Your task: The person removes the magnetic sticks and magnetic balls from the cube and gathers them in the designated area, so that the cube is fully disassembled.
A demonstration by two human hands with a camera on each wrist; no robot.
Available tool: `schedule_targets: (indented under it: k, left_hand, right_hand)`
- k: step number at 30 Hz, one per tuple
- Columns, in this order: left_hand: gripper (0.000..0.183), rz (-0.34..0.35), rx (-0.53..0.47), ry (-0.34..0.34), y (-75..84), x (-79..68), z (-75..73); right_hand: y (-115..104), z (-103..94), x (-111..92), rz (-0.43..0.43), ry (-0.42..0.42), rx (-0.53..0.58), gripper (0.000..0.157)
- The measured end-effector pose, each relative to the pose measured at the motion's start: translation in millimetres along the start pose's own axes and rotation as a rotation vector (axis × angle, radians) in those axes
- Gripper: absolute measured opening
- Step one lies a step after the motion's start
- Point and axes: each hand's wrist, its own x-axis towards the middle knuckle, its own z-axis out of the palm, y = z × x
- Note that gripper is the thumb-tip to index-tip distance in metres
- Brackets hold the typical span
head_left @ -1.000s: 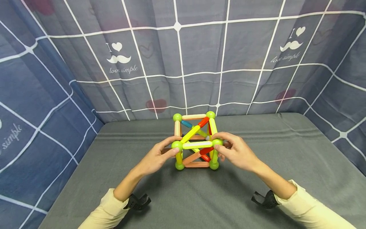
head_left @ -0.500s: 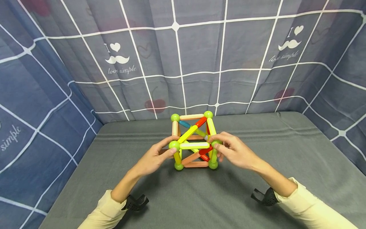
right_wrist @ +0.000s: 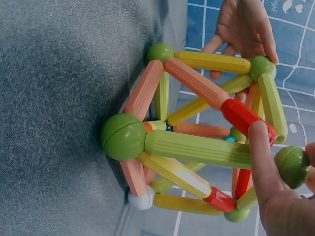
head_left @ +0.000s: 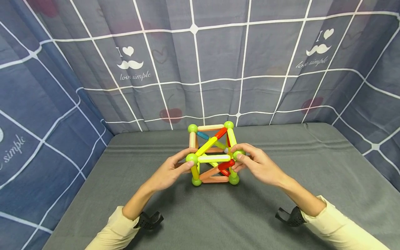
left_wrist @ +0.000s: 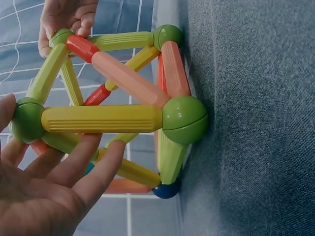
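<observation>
A box-shaped frame of magnetic building sticks and balls stands on the grey cloth. At its front upper left corner, my left hand [head_left: 173, 170] holds a green ball [head_left: 192, 159] between thumb and fingers. My right hand [head_left: 260, 165] pinches the front upper right green ball [right_wrist: 291, 167]. A small gap shows between that ball and the end of the light green top stick [head_left: 214, 158]. One right finger touches the red tip [right_wrist: 246, 118] of the front diagonal stick, whose end also sits off the ball. A green upright stick [right_wrist: 199, 147] rises from the lower right ball [right_wrist: 124, 136].
Grey cloth [head_left: 206, 218] covers the table around the frame. Behind it hangs a blue-grey checked curtain [head_left: 218, 62], which also runs along both sides. Black wrist straps [head_left: 150, 220] sit on both forearms near the cuffs.
My right fingers have shifted around the upper right ball, one finger now below it at the red tip. A gap has appeared between that ball and the top stick. The left hand keeps its hold.
</observation>
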Motion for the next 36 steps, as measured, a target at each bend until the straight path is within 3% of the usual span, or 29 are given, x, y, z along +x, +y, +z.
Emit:
schedule_targets:
  k: [7, 17, 36]
  left_hand:
    - [0.044, -0.006, 0.002, 0.0, 0.8, -0.2, -0.6]
    - [0.044, -0.009, 0.007, 0.01, 1.0, -0.2, 0.4]
    - [0.046, -0.011, -0.015, 0.012, 1.0, -0.4, 1.2]
  right_hand:
    - [1.3, -2.6, -2.6, 0.004, 0.018, 0.02, 0.02]
    - [4.3, -6.1, -9.8, 0.01, 0.063, -0.05, 0.024]
    - [2.1, -5.5, -21.0, -0.096, 0.13, -0.102, 0.026]
